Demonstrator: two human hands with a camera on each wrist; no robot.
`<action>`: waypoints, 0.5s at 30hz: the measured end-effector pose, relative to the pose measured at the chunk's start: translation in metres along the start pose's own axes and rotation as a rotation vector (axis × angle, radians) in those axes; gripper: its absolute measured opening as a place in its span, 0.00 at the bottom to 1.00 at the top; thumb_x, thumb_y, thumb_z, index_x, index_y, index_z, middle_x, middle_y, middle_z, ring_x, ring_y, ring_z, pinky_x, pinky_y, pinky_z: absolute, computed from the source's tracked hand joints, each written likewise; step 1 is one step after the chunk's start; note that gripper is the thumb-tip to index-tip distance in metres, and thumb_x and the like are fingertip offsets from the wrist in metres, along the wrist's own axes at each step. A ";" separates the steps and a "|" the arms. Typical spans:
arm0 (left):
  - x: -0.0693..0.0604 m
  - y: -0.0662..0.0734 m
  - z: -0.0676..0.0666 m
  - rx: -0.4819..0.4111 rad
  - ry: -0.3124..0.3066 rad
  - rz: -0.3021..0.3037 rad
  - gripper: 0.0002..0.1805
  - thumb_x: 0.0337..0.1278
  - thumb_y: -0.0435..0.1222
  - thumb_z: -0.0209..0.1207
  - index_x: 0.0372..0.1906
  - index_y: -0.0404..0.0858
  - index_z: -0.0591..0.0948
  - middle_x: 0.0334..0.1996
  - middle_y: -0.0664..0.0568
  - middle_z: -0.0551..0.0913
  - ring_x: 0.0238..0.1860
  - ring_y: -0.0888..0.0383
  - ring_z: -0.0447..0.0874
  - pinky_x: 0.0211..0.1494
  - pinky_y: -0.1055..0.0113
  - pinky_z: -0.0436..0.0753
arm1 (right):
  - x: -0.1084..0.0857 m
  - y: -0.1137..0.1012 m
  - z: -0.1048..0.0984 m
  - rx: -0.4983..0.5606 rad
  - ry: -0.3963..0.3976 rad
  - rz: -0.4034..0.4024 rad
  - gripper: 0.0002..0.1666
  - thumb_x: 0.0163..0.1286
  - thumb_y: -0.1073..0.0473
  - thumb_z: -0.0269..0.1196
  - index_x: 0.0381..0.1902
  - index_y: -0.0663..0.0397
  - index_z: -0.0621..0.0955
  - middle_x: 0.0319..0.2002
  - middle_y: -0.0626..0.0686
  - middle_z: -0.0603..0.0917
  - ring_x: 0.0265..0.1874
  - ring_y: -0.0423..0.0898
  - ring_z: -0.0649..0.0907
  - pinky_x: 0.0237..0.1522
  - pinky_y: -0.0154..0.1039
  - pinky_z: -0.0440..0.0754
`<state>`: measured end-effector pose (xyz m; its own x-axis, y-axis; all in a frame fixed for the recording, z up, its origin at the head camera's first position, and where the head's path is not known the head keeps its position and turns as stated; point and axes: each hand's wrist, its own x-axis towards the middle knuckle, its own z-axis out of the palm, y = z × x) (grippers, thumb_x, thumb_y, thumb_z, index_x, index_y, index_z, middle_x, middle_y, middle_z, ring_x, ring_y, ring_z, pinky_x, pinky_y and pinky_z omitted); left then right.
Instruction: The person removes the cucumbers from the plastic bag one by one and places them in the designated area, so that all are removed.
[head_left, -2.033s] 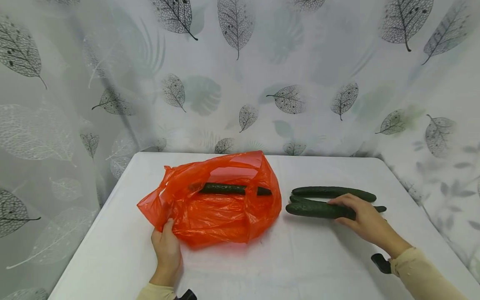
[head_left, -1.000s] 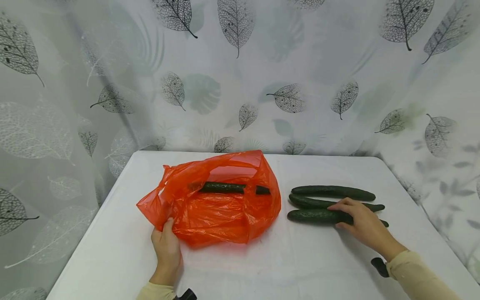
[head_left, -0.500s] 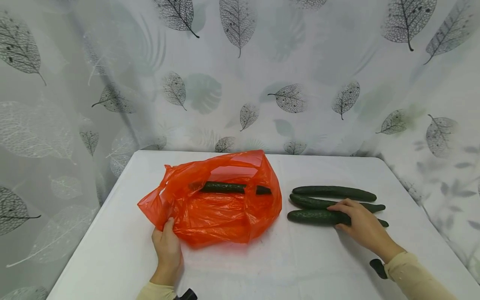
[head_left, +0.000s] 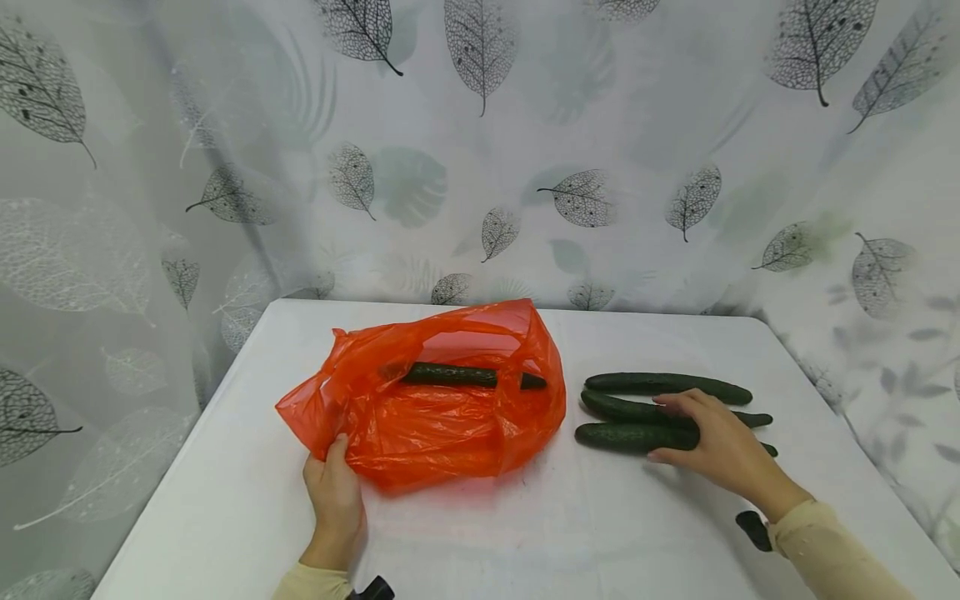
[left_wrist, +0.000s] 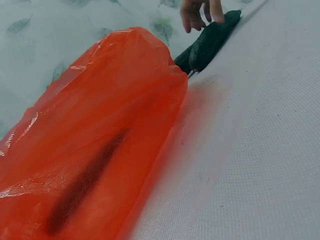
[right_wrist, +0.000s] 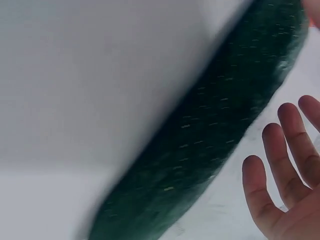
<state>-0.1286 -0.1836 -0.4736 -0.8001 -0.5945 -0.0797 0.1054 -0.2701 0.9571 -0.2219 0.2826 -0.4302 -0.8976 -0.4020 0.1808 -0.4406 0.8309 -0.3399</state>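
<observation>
An orange plastic bag lies on its side, its mouth facing me. My left hand pinches the bag's near left edge, thumb on top. One dark green cucumber lies inside, partly veiled by the film. To the right, three more lie side by side: a back cucumber, a middle cucumber and a front cucumber. My right hand hovers over the front one with thumb and fingers spread apart. In the right wrist view, several extended fingers stand apart from that cucumber's side.
A white table bears everything. Behind it and along both sides hangs a curtain printed with leaves. Dark straps with small devices sit at the wrists.
The front cucumber was carried toward me and laid down beside the middle one. My right hand has since spread its thumb and fingers off it. The left hand stays on the bag.
</observation>
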 end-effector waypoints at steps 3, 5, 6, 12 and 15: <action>0.000 0.001 0.000 0.002 0.000 0.000 0.26 0.80 0.37 0.40 0.75 0.30 0.60 0.66 0.46 0.70 0.63 0.52 0.70 0.66 0.70 0.73 | 0.005 -0.010 -0.003 0.016 -0.007 0.024 0.50 0.49 0.30 0.75 0.64 0.50 0.78 0.53 0.53 0.79 0.53 0.57 0.78 0.49 0.63 0.78; 0.000 0.001 0.000 0.003 0.000 -0.002 0.26 0.80 0.37 0.40 0.75 0.31 0.60 0.66 0.47 0.70 0.63 0.52 0.69 0.66 0.70 0.72 | 0.010 -0.018 -0.004 0.029 -0.010 0.028 0.51 0.49 0.28 0.74 0.65 0.48 0.77 0.55 0.53 0.78 0.55 0.57 0.77 0.49 0.65 0.78; -0.001 0.002 0.000 0.005 -0.001 -0.004 0.26 0.80 0.37 0.40 0.75 0.31 0.60 0.66 0.47 0.70 0.64 0.52 0.69 0.67 0.70 0.72 | 0.013 -0.022 -0.004 0.040 -0.011 0.023 0.51 0.49 0.28 0.74 0.65 0.48 0.77 0.55 0.52 0.77 0.56 0.57 0.77 0.50 0.65 0.77; -0.002 0.003 0.000 0.007 0.001 -0.011 0.26 0.80 0.37 0.40 0.75 0.32 0.59 0.67 0.48 0.69 0.64 0.53 0.69 0.67 0.70 0.72 | 0.037 -0.051 -0.002 0.103 0.010 -0.057 0.51 0.49 0.26 0.74 0.66 0.43 0.76 0.58 0.48 0.76 0.59 0.53 0.75 0.57 0.62 0.76; -0.002 0.003 0.000 0.002 0.000 -0.012 0.27 0.80 0.38 0.40 0.76 0.31 0.59 0.67 0.47 0.69 0.64 0.52 0.69 0.68 0.69 0.72 | 0.052 -0.070 0.001 0.115 0.032 -0.121 0.50 0.51 0.26 0.73 0.67 0.42 0.76 0.58 0.48 0.75 0.59 0.52 0.75 0.57 0.60 0.77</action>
<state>-0.1267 -0.1832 -0.4707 -0.8013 -0.5914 -0.0907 0.0950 -0.2755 0.9566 -0.2373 0.2032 -0.3982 -0.8380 -0.4821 0.2555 -0.5454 0.7269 -0.4173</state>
